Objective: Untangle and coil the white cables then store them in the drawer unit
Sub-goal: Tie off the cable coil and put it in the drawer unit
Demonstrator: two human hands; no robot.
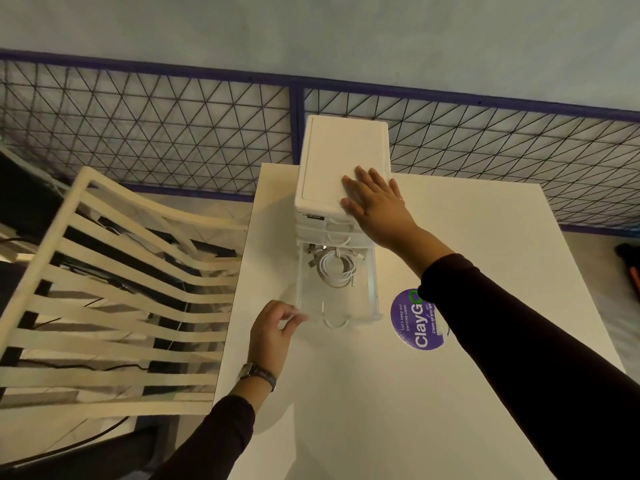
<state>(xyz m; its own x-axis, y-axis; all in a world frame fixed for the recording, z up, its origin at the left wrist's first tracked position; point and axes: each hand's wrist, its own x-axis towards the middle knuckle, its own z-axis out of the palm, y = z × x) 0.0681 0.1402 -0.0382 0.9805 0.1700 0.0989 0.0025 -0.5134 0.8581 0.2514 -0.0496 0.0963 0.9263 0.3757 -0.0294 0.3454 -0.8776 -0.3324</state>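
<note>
A white drawer unit [332, 157] stands at the far side of the white table [450, 393]. Its bottom clear drawer [373, 292] is pulled out toward me. Coiled white cables [336, 268] lie in the back half of that drawer, with several plugs beside them. My right hand [375, 199] rests flat, fingers spread, on the unit's lid. My left hand [275, 329] sits at the drawer's front left corner, thumb and fingers curled close to the clear front edge; whether they pinch it is unclear.
A round purple sticker [414, 323] lies on the table right of the drawer. A white slatted chair [114, 289] stands left of the table. A wire-mesh fence [173, 133] runs behind the table.
</note>
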